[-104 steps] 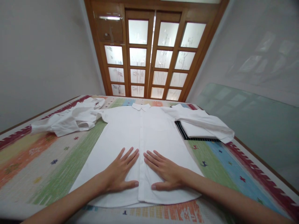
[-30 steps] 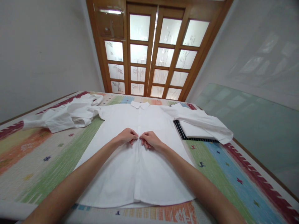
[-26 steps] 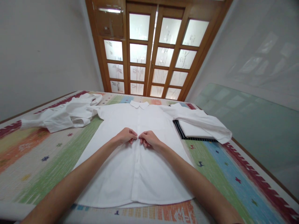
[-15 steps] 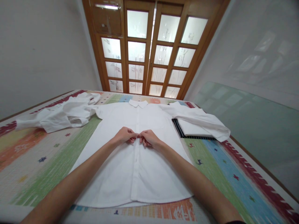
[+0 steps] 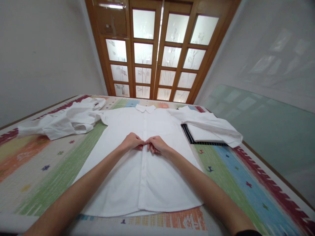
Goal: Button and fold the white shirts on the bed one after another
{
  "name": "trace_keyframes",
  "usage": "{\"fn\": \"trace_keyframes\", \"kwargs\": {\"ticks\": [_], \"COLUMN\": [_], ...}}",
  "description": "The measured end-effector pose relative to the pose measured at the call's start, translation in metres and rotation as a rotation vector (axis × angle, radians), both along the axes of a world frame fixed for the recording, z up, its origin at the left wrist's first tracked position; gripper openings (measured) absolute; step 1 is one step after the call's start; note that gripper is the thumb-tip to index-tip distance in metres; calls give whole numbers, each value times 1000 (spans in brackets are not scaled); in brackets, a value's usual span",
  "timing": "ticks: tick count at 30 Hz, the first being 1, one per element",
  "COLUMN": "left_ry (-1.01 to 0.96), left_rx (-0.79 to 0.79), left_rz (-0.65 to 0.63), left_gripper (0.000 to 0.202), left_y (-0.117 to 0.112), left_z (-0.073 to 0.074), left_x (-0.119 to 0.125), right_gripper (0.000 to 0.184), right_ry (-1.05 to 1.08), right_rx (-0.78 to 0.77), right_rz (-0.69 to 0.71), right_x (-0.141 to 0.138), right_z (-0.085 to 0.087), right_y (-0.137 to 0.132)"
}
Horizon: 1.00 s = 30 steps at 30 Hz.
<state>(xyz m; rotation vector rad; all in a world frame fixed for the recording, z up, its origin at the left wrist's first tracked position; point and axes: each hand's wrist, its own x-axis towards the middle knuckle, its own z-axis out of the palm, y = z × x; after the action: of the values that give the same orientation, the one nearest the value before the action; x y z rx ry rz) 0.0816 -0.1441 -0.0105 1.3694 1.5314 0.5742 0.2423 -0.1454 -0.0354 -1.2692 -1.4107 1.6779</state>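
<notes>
A white button-up shirt lies flat, front side up, on a colourful striped mat, collar pointing away from me. My left hand and my right hand meet at the shirt's front placket, about halfway up. Both hands have curled fingers pinching the placket's edges between thumb and fingertips. The pinched spot itself is hidden by my fingers. The shirt's left sleeve is bunched up at the far left. Its right sleeve drapes to the right.
Under the right sleeve lies a folded white cloth on a dark striped one. A wooden door with frosted glass panes stands beyond the mat. A green glass panel leans along the right wall.
Earlier my hands lay flat and open low on the shirt front. They moved up the placket and closed into pinches there. In the last second they have hardly shifted.
</notes>
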Motion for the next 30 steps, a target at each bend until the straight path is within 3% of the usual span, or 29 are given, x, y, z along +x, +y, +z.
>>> {"fn": "trace_keyframes", "kwargs": {"ticks": [6,12,18,24,30], "left_ry": [-87,-190,-165,-155,-130], "left_rx": [-39,-3,61,102,48], "left_rz": [23,31,28,0,-46], "left_gripper": [12,14,11,11,13], "left_y": [0,0,-2,-5,-2], "left_z": [0,-11,-18,-17,-15], "left_x": [0,-2,-3,-3,-6], "right_gripper": [20,13,13,18,21], "right_ry": [-1,-34,-114,-86,-147], "right_rx": [3,47,151,84,123], "right_rz": [-9,-13,-27,-13,31], "right_x": [1,3,-1,-3,-4], "right_z": [-1,-5,-4,-9,-13], "right_y": [1,-1,-7,-3,-1]}}
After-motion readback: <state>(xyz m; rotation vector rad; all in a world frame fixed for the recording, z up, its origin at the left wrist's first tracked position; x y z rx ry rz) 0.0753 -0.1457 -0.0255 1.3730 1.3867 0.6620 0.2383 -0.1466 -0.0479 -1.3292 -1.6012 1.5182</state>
